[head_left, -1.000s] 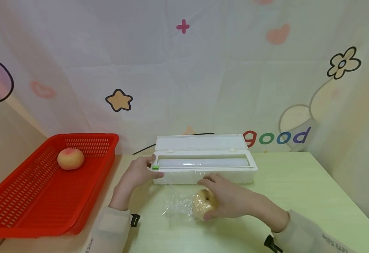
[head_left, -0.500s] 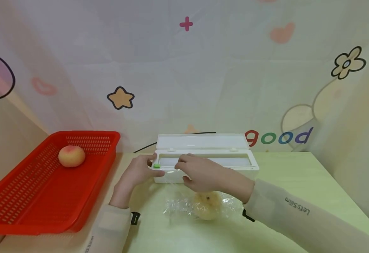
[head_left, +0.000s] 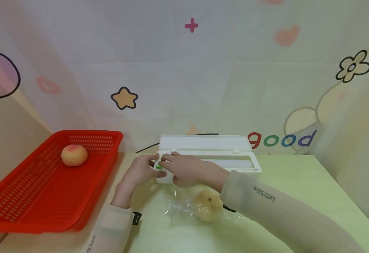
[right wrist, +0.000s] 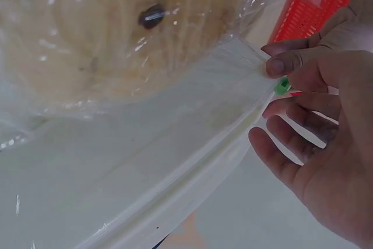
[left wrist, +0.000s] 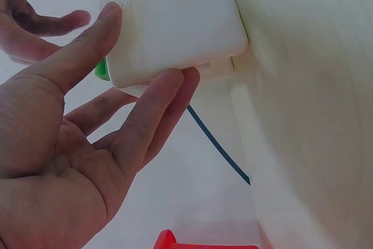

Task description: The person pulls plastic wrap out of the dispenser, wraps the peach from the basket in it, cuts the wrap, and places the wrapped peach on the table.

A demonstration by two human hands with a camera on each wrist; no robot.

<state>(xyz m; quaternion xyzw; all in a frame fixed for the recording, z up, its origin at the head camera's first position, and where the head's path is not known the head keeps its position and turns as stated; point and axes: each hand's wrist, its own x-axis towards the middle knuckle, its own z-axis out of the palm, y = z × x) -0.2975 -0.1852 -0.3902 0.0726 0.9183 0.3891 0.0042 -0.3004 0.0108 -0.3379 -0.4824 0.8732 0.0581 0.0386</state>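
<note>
Left hand (head_left: 140,170) is gripping a long white plastic box (head_left: 217,153); right hand (head_left: 187,169), hold unclear, is lying at its green tab (right wrist: 282,86); multicoloured letters (head_left: 275,140) are spelling "good".

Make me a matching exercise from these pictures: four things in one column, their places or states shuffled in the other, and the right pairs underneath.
Column one
1. pink-topped fruit
2. film-covered fruit
3. white box
4. left hand

Column two
A. on the table, nearer the head camera than the white box
B. gripping one end of the white box
C. inside the red basket
D. standing with its lid raised

Right pairs: 1-C, 2-A, 3-D, 4-B
</note>
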